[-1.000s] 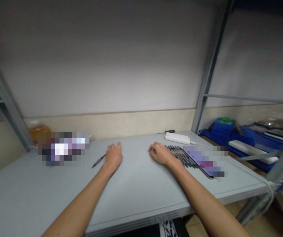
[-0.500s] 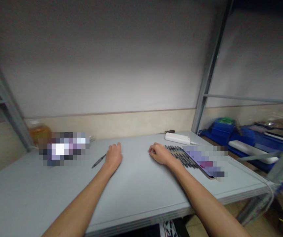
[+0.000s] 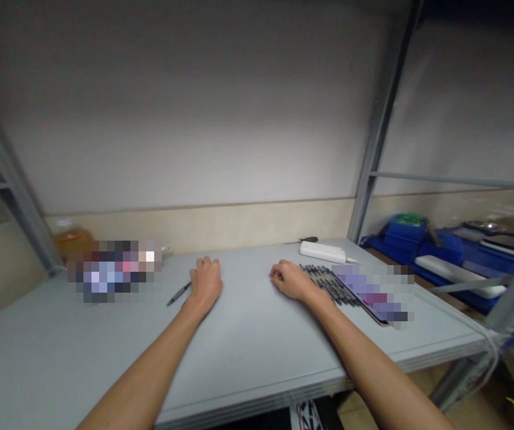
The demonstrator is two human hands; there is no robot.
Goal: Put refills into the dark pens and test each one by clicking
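Observation:
My left hand [image 3: 206,283] lies palm down on the grey table, its fingers a little apart and pointing at the wall. A dark pen [image 3: 178,295] lies slanted beside it on the left, with its far end running up to the hand, where I cannot see whether they touch. My right hand [image 3: 289,279] rests on the table with its fingers curled in, and nothing shows in them. Close to its right side is a row of several dark pens [image 3: 335,286], partly hidden by the hand and wrist.
Right of the pens lies a flat device with a blurred-out screen [image 3: 364,292]. Behind stand a white power strip [image 3: 322,251] and a screwdriver [image 3: 308,240]. Another blurred object [image 3: 113,272] is at the back left, before an amber bottle [image 3: 73,236]. Metal posts [image 3: 384,125] frame the table.
The fingers of my left hand have spread slightly, and the hand has shifted a touch left over the pen's end. My right hand stays almost still.

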